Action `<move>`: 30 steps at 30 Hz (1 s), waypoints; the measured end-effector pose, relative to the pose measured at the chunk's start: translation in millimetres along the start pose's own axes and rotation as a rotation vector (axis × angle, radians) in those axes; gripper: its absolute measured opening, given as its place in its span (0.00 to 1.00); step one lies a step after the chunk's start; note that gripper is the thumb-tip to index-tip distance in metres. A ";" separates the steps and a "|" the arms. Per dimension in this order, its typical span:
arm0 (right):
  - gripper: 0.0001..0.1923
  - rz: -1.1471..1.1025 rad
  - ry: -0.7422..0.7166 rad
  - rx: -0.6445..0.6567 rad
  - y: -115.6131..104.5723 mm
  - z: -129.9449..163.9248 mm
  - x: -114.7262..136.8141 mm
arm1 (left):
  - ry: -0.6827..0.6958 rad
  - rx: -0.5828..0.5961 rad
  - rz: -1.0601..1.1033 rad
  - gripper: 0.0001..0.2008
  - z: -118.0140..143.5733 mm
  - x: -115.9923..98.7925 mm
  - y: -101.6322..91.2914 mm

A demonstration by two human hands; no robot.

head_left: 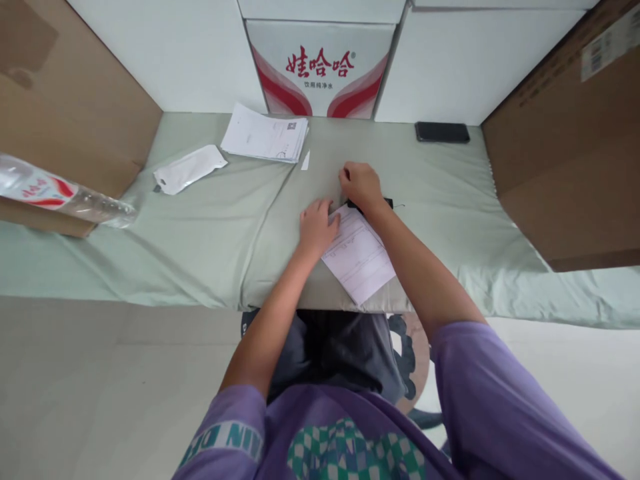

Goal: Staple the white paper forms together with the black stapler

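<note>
Lying flat, white printed sheet (359,255), corner under left hand (317,227).

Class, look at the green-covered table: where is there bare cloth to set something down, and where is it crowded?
Bare cloth lies between the white pouch and the left hand, and between the black phone and the brown cardboard box at the right. It is crowded mid-table, where both hands, the right hand included, meet the printed sheet and a small black object.

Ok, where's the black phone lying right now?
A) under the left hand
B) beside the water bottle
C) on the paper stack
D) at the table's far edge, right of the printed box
D: the black phone lies flat at the far edge of the table, right of the red-and-white printed box, untouched by either hand.
</note>
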State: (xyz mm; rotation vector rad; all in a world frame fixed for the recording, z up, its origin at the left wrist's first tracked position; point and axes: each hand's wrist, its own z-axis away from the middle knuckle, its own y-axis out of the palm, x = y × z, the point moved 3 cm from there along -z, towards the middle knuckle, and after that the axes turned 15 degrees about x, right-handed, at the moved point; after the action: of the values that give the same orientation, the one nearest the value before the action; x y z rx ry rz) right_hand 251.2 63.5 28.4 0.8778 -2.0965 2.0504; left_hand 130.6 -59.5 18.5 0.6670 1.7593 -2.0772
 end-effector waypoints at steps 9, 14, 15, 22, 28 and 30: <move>0.23 -0.013 -0.141 -0.079 -50.9 32.0 6.3 | 0.064 -0.036 -0.062 0.10 10.0 23.7 2.8; 0.15 0.056 -0.171 0.058 -41.8 80.6 -22.1 | 0.049 -0.022 -0.005 0.07 5.6 26.2 0.9; 0.16 0.060 -0.164 0.060 -35.2 87.7 -28.2 | 0.046 -0.020 0.002 0.06 4.9 26.2 0.9; 0.20 -0.114 -0.143 -0.139 -15.1 92.5 -52.9 | 0.032 -0.027 0.015 0.05 1.8 25.0 0.7; 0.23 -0.291 -0.073 -0.342 -27.9 96.9 -64.0 | 0.025 -0.033 -0.032 0.05 -0.1 25.8 3.6; 0.23 -0.342 -0.073 -0.364 -28.7 99.6 -62.1 | 0.032 -0.049 -0.036 0.05 -0.5 26.1 4.5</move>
State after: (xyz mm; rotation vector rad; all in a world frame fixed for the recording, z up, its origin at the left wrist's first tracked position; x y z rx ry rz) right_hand 348.4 -7.3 16.8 1.1597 -2.0810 1.4355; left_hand 111.4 -58.6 0.4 0.6624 1.8462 -2.0509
